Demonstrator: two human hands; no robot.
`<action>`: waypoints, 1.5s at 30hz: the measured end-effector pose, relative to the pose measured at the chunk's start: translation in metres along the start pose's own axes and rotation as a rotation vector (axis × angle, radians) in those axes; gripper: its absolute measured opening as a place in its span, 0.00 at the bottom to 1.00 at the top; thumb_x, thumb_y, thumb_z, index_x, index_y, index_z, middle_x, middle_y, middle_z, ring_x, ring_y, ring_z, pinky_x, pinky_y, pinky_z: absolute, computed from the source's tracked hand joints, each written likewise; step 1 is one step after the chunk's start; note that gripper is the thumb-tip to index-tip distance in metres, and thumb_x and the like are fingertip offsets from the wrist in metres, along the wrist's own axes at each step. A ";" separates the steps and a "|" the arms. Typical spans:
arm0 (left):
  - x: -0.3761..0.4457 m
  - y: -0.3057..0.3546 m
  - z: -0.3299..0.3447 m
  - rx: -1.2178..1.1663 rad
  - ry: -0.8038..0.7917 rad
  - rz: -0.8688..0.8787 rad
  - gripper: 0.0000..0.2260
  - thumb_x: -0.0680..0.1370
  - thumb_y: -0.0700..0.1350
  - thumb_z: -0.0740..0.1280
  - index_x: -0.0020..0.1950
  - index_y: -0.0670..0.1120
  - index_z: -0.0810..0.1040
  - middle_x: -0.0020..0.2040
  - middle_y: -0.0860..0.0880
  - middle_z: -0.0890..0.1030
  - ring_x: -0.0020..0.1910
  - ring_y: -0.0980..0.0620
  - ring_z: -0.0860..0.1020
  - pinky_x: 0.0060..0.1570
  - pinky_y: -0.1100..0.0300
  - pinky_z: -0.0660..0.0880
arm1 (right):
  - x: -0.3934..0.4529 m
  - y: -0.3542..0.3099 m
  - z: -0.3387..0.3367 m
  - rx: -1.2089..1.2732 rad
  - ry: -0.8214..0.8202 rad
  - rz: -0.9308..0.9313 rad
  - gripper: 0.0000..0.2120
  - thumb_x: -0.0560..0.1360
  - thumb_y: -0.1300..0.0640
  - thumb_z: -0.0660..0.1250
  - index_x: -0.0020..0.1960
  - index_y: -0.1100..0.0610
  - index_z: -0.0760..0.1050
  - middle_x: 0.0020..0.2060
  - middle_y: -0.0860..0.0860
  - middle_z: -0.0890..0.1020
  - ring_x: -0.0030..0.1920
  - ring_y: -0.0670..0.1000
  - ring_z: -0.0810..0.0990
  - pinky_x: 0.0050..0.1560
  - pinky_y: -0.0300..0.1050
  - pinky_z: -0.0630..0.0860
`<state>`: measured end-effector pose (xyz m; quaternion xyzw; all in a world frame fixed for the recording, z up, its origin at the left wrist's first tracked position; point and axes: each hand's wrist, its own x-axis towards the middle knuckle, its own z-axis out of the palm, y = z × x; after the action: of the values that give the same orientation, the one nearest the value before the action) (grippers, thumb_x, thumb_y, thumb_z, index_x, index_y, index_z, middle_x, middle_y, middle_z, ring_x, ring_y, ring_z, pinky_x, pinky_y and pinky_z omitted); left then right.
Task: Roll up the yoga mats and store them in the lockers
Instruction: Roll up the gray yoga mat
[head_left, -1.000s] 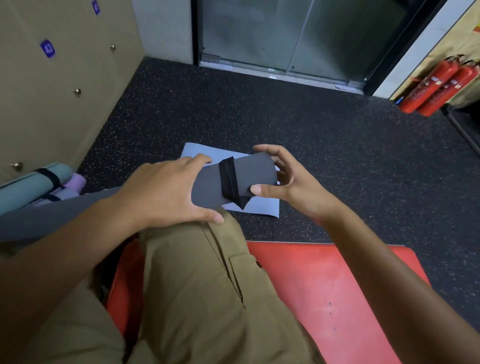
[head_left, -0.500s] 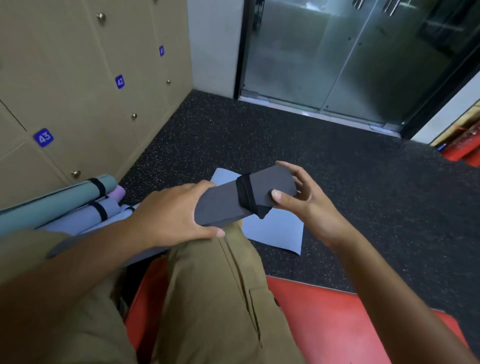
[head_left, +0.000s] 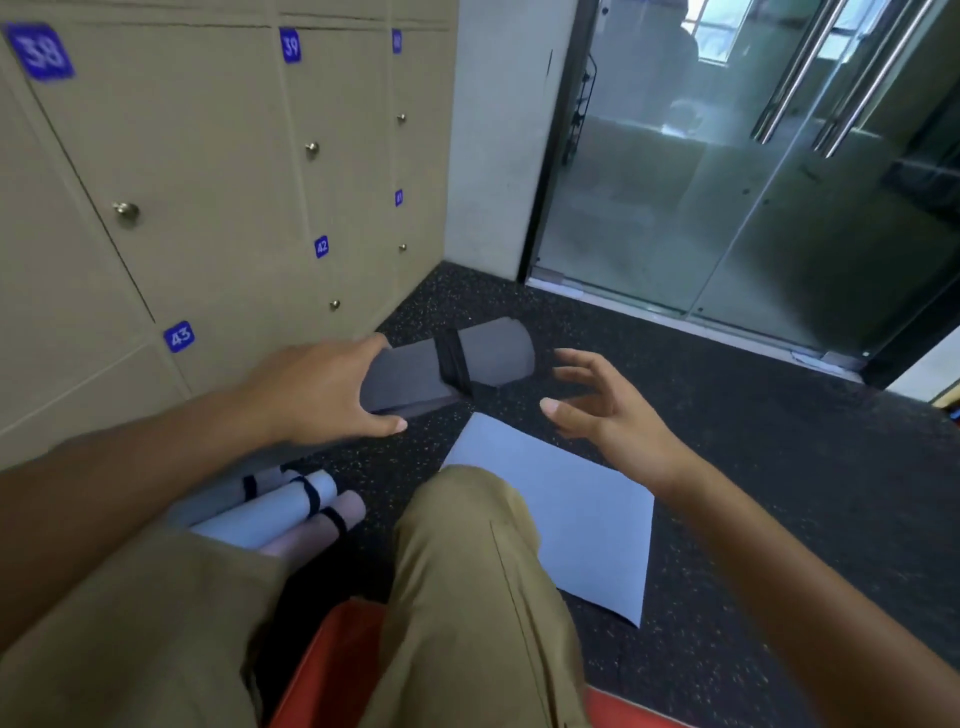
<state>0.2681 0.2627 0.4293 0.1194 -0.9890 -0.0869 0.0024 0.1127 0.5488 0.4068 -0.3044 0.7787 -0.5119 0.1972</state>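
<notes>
While the left hand (head_left: 317, 389) grips the rolled grey mat (head_left: 447, 369) from above, fingers over the top and thumb under its near side, the right hand (head_left: 597, 410) hangs just beside the roll's free end at 3 o'clock, fingers spread and loosely curved, holding nothing. The roll sits above the floor, pointing toward 2 o'clock, with a black strap (head_left: 454, 364) wrapped around it near the free end; a loose tail hangs below the strap.

Assessment of the step in hand: the mat appears rolled and bound, and is being carried toward the lockers (head_left: 208, 182) at 10 o'clock. The single grip sits well back from the free end, so that end may sag; the right hand would do well to support it from below. The strap tail should be tucked before stowing, as it could catch on a door edge.

Clearances: all locker doors in view are closed, and a knob (head_left: 126, 212) must be pulled first, which calls for a free hand. Three bound rolls (head_left: 291, 512) lie on the floor at 7 o'clock, close by the left knee, limiting footing there. A flat pale blue mat (head_left: 571, 509) lies at 5 o'clock, not yet rolled. Open dark floor (head_left: 753, 415) extends from 1 to 3 o'clock up to the glass door (head_left: 727, 208).
</notes>
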 end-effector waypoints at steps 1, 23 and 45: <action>0.002 -0.008 -0.003 0.033 -0.002 -0.009 0.31 0.70 0.70 0.71 0.65 0.54 0.67 0.55 0.53 0.80 0.49 0.49 0.77 0.47 0.52 0.75 | 0.010 -0.003 0.004 -0.024 -0.015 -0.005 0.29 0.78 0.50 0.73 0.75 0.43 0.67 0.70 0.45 0.73 0.58 0.44 0.82 0.61 0.57 0.80; 0.030 -0.232 0.131 0.202 -0.383 -0.335 0.40 0.69 0.73 0.70 0.69 0.48 0.66 0.62 0.45 0.79 0.56 0.45 0.78 0.52 0.53 0.75 | 0.213 0.098 0.157 -0.502 -0.414 0.158 0.25 0.80 0.50 0.70 0.74 0.53 0.68 0.65 0.53 0.77 0.58 0.53 0.78 0.58 0.47 0.77; 0.058 -0.336 0.239 0.339 -0.400 -0.565 0.56 0.63 0.78 0.70 0.80 0.49 0.56 0.73 0.43 0.68 0.70 0.39 0.69 0.63 0.42 0.74 | 0.316 0.224 0.247 -0.649 -0.609 0.243 0.20 0.79 0.53 0.71 0.69 0.57 0.73 0.57 0.55 0.82 0.48 0.51 0.81 0.47 0.43 0.76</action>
<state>0.2850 -0.0310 0.1352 0.3665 -0.8984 0.0592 -0.2345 -0.0285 0.2326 0.1048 -0.3934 0.8354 -0.1022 0.3700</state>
